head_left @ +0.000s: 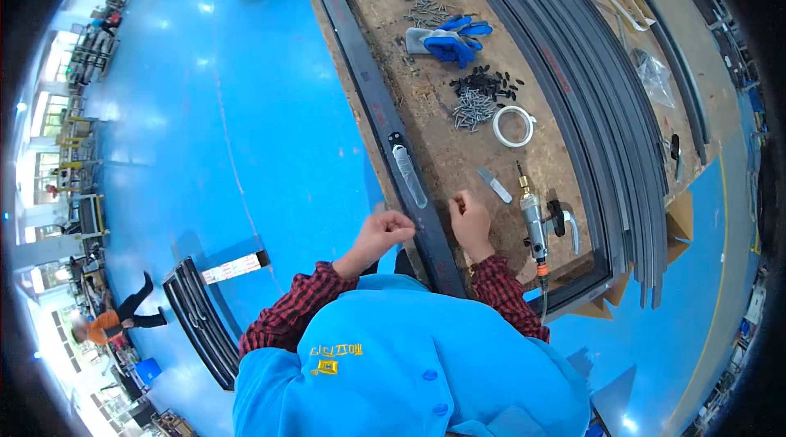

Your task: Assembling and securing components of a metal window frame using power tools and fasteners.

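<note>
Ahead of left hand [386,234] and right hand [471,226]: I see the wrapped handle [408,175], lengthwise along the dark bar [377,101].
Left: half curled, contents unclear.
Right: clenched, nothing visible inside; similarly near.

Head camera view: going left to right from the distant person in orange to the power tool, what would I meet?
Person in orange → bundle of dark strips → wearer's left hand → wearer's right hand → power tool.
</note>
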### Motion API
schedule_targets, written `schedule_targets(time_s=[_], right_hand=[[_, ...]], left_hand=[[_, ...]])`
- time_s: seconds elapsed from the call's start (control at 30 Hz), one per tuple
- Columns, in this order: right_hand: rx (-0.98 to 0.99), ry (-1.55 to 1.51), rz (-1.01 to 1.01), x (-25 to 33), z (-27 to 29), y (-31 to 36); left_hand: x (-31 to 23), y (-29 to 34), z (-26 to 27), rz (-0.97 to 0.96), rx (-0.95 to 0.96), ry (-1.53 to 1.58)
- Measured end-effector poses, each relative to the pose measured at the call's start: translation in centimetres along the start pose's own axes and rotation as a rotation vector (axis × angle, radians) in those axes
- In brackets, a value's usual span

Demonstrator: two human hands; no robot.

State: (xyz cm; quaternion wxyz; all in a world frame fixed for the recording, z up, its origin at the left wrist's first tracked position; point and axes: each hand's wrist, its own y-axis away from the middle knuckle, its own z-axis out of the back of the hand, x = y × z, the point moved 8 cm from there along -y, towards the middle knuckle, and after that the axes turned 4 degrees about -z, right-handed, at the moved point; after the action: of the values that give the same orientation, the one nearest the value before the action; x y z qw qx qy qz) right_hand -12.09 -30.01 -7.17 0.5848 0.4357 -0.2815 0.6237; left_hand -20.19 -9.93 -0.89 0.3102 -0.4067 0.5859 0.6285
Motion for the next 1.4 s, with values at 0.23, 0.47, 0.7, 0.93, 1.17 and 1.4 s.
schedule_targets(time_s=[0.23,0.47,0.7,0.93,1.17,1.4], right_hand=[[-0.264,0.238,0.453,2.9,0.3,2.2],[-0.197,0.132,0.343,2.6,0.5,1.4],[0.112,-0.232,0.032,4.5,1.1,-4.1],[0.443,-0.241,0.191,10.7,-2.8,-4.3],[0.477,-0.221,0.093,9.6,-5.2,-5.5],[0.265,-0.708,-0.289,4.9,-1.5,-1.5]], left_hand=[[-1.5,-1.7,-2.9,0.058,0.100,0.353],[-1.3,-2.9,-2.5,0.003,-0.030,0.284],[-4.7,-7.2,5.6,-0.097,-0.266,0.169],[-4.7,-5.8,0.1,0.094,-0.047,0.276],[-4.8,-7.2,1.8,0.202,-0.093,0.130],[-3.7,-7.5,3.6,0.054,-0.083,0.260]])
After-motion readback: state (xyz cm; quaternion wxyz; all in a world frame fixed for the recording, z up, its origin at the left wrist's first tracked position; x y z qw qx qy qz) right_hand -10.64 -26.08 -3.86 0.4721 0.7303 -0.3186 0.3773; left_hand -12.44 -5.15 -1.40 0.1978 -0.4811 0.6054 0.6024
